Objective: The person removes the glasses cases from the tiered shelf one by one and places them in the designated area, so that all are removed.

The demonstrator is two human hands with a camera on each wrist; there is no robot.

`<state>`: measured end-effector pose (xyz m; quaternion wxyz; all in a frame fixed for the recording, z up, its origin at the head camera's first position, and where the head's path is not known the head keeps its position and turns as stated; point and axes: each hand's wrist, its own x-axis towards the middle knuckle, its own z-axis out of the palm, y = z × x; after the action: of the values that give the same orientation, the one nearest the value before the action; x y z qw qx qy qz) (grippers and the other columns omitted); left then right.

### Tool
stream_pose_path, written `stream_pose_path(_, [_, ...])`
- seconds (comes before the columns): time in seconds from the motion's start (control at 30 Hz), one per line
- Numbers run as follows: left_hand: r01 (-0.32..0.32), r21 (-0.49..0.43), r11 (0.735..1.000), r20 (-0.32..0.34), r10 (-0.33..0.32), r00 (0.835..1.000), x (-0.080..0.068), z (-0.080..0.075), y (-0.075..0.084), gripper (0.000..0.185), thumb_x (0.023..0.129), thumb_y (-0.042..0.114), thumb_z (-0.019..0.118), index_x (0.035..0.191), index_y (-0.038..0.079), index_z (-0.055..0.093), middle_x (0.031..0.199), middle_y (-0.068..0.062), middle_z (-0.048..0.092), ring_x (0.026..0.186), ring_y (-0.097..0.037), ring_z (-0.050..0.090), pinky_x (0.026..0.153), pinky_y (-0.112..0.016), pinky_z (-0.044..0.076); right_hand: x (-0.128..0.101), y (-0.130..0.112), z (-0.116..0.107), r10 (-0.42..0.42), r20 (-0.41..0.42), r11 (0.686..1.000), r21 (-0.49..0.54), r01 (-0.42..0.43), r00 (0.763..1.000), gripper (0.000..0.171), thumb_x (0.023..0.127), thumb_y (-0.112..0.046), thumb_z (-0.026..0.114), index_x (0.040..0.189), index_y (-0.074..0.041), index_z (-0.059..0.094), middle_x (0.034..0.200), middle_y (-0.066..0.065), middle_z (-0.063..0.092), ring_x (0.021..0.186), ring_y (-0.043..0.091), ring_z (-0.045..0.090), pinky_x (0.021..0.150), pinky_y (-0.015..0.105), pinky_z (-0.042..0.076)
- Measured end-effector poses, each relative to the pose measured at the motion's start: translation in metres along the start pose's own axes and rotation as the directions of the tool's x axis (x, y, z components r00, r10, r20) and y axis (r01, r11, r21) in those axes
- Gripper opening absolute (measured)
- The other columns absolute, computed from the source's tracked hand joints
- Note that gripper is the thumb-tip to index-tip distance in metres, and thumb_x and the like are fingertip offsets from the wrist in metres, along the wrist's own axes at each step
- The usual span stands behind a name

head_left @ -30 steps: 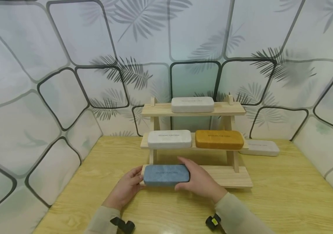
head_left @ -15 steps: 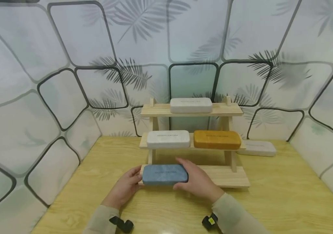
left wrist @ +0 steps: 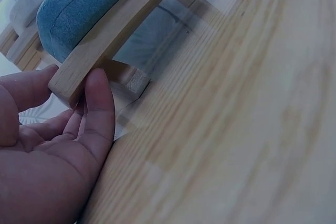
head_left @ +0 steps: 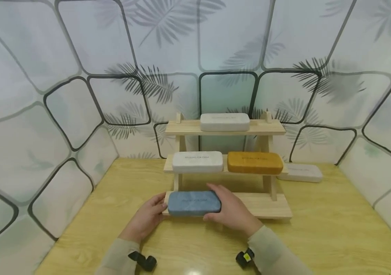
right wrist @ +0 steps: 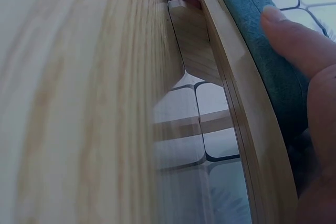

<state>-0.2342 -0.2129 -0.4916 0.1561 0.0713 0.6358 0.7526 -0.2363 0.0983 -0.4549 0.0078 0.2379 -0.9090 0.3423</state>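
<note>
On the bottom shelf (head_left: pixel 264 206) of a wooden stand (head_left: pixel 269 187), near its left end, we see a blue case (head_left: pixel 194 203) with round corners. The right hand (head_left: pixel 233 212) is curled round the case's right end, with the thumb at the front and the other fingers reaching to the back. The left hand (head_left: pixel 145 219) does not hold the case: its fingers pinch the left end of the bottom shelf, just beside it. We see 3 more cases higher up: 1 white case (head_left: pixel 225 122) on the top shelf (head_left: pixel 181 129), and 1 marbled case (head_left: pixel 197 162) next to 1 orange case (head_left: pixel 255 162) on the middle shelf (head_left: pixel 168 164). Another 1, a pale case (head_left: pixel 303 173), lies on the table (head_left: pixel 336 229) by the stand's right side.

We think the blue case is light and stiff, so it should not squash much. Its skin looks dull and a bit rough, so we guess it will not slip easily. We would hold it by its short ends, or across front and back. We cannot tell if anything is inside.
</note>
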Motion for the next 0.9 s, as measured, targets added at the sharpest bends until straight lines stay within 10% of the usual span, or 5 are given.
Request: stream_pose_path(0.9, [0.004, -0.001, 1.0, 0.001, -0.004, 1.0, 0.0028, 0.0015, 0.0017, 0.058, 0.109, 0.009, 0.045, 0.157, -0.009, 0.017, 0.154, -0.032, 0.033, 0.122, -0.022, 0.055, 0.096, -0.039, 0.051, 0.0017, 0.0024, 0.0021, -0.019, -0.007, 0.998, -0.063, 0.018, 1.0, 0.103, 0.074, -0.054, 0.087, 0.156, -0.014, 0.04, 0.149, 0.008, 0.048, 0.132, 0.031, 0.049, 0.105, 0.053, 0.043])
